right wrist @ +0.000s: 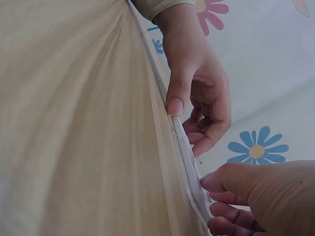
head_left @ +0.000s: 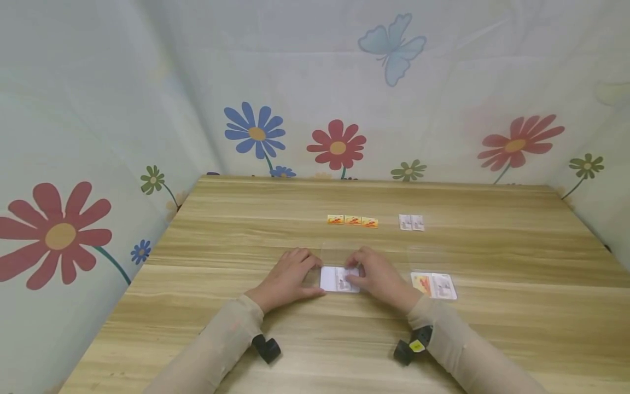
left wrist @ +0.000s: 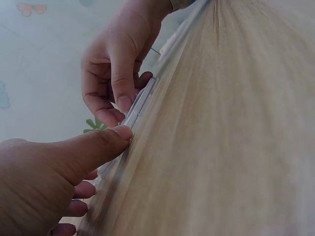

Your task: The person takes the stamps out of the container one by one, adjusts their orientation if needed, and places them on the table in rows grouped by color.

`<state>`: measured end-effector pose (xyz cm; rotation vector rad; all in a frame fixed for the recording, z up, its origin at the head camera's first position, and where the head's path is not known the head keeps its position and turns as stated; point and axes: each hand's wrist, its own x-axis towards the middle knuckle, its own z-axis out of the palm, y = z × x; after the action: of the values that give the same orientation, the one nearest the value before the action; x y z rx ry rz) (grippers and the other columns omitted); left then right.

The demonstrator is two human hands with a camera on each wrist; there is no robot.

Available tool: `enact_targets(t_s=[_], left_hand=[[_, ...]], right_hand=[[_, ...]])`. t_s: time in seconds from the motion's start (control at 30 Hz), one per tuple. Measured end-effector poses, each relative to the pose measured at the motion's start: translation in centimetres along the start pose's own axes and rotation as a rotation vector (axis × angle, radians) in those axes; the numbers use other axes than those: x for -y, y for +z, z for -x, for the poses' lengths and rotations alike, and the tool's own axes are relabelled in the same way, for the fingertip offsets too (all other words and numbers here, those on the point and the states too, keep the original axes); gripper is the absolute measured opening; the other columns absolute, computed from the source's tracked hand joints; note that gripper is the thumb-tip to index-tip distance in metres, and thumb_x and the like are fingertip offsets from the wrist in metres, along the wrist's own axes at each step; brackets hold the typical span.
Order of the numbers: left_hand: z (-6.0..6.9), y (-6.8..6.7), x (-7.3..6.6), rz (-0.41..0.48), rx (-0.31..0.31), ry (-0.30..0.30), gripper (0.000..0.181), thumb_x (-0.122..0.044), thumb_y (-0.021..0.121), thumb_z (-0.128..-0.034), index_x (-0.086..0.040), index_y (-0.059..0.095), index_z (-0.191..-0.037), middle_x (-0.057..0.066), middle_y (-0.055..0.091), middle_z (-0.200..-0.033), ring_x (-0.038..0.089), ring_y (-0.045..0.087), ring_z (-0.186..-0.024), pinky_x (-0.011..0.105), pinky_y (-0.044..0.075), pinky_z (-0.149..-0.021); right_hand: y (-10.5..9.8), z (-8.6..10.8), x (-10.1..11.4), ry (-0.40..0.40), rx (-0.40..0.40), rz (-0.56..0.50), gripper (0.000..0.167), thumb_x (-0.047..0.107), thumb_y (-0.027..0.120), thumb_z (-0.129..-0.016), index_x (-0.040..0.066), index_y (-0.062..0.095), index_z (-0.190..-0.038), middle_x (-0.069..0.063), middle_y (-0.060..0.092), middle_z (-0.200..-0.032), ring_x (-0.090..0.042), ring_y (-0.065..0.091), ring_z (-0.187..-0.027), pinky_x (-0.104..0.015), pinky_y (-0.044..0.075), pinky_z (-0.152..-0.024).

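On the table in front of me lies a flat white case (head_left: 327,280) with a clear flap standing out from its far side. A small grey-printed card (head_left: 342,280) covers its right half. My left hand (head_left: 290,276) holds the case's left side, thumb at the near corner and fingers at the far one. From the right, my right hand (head_left: 378,278) has its thumb on the card and its fingers curled toward the far edge. The left wrist view shows the case edge-on, with the left thumb (left wrist: 106,142) against it and the curled right hand (left wrist: 115,69) beyond.
A second case (head_left: 433,298) with one orange and one grey card lies to the right, beside my right wrist. Farther back are three orange-yellow cards (head_left: 353,220) in a row and two grey cards (head_left: 411,222). A flowered cloth (head_left: 295,71) hangs behind the wooden table (head_left: 221,219).
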<state>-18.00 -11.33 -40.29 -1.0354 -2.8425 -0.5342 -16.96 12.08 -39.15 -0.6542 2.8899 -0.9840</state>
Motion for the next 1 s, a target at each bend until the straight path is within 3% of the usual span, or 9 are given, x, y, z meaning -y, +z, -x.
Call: enact_targets(t_s=[0.37,1.0], left_hand=[[-0.02,-0.10,-0.13,-0.004,-0.001,0.006,0.052,-0.046,0.076,-0.0766,-0.013,0.062,-0.114,0.001,0.058,-0.106,0.021,0.052,-0.107,0.041,0.041,-0.099],[0.06,-0.35,-0.25,-0.007,0.014,0.000,0.052,-0.046,0.076,-0.0774,-0.013,0.062,-0.114,0.002,0.058,-0.108,0.022,0.052,-0.108,0.042,0.040,-0.102]], right_hand=[[-0.05,0.10,0.12,0.021,-0.007,0.025,0.020,0.021,0.075,-0.081,0.012,0.068,-0.098,0.002,0.060,-0.090,-0.009,0.049,-0.075,-0.022,0.042,-0.067],[0.00,0.34,0.47,-0.011,-0.012,0.016,0.018,0.016,0.073,-0.083,0.012,0.066,-0.098,0.001,0.061,-0.090,-0.009,0.046,-0.071,-0.021,0.039,-0.063]])
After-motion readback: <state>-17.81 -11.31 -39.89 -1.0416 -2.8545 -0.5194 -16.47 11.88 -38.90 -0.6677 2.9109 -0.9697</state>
